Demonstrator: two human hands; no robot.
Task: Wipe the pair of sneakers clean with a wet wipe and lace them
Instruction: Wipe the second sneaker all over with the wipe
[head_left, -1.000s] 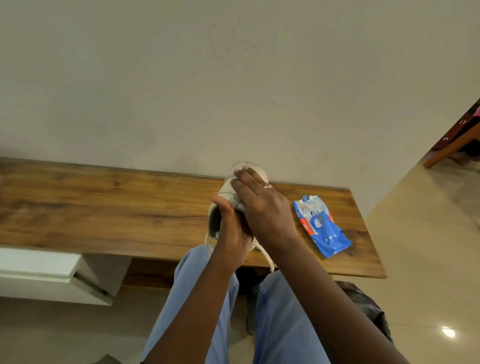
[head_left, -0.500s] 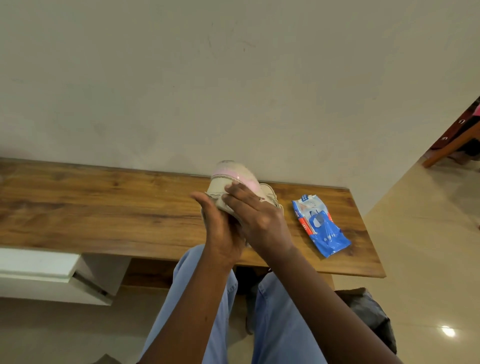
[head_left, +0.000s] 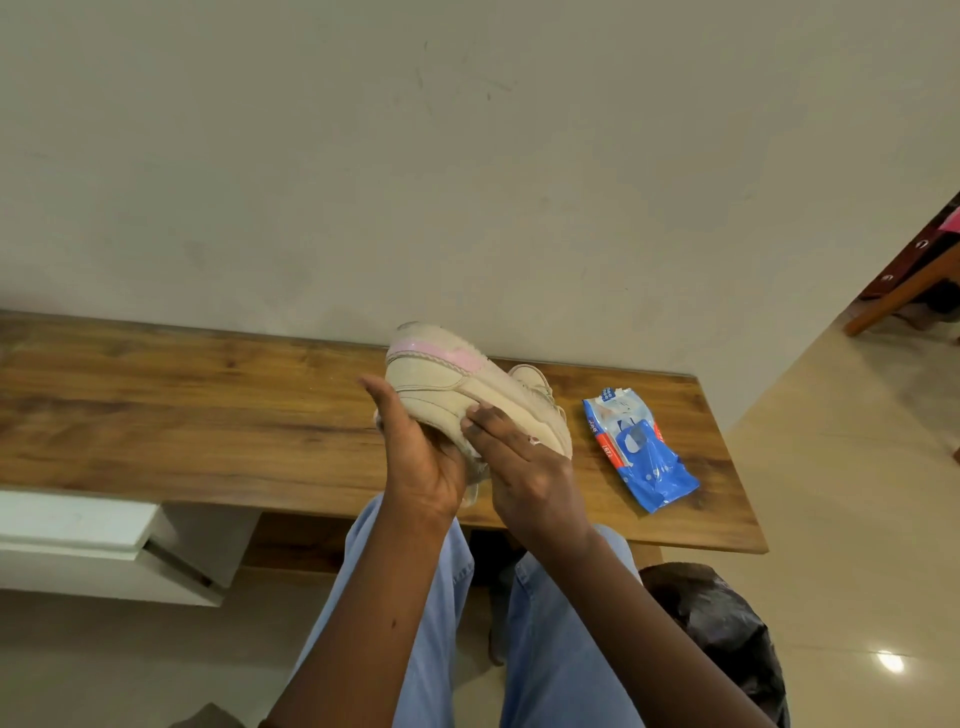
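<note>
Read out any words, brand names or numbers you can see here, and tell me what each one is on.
Wipes pack, white top edge: blue print, too blurred to read.
Wipes pack, red side strip: white characters, too small to read for sure.
Sneaker: no lettering or logo shows on the side in view.
No other text is in view.

There were one left hand, one right hand, two sneakers, one wipes pack, one table, one black bag
</note>
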